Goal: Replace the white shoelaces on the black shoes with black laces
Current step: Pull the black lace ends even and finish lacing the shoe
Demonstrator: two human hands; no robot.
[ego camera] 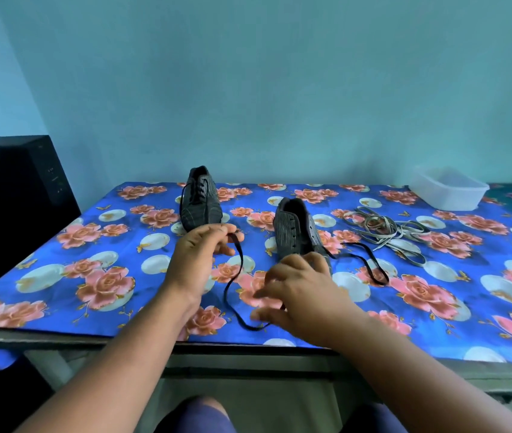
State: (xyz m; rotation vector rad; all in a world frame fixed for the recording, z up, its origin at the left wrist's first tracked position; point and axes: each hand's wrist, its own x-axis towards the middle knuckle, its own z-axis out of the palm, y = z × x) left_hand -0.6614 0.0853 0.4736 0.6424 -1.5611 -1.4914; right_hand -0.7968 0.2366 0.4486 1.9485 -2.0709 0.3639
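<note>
A black box is seen at the far left, beside the table. The table is covered by a blue cloth with pink roses on it.

A black shoe is stood on the cloth at the back, left of the middle. Black laces are already tied in it.

Just in front of that shoe, the left hand is held up above the cloth. One end of a black lace is pinched between its thumb and fingertips. From there the lace is hung down and looped on the cloth near the table's front edge.

The right hand is held low over the cloth, with its fingers spread and blurred. The lace is run under this hand. Whether it is gripped there cannot be told.

A second black shoe is stood just behind the right hand. No lace is seen across its top holes. The other part of the black lace is laid in a loop on the cloth to the right of this shoe.

Further right, the white laces are left in a loose pile on the cloth. A clear plastic tub is set at the back right corner.
</note>
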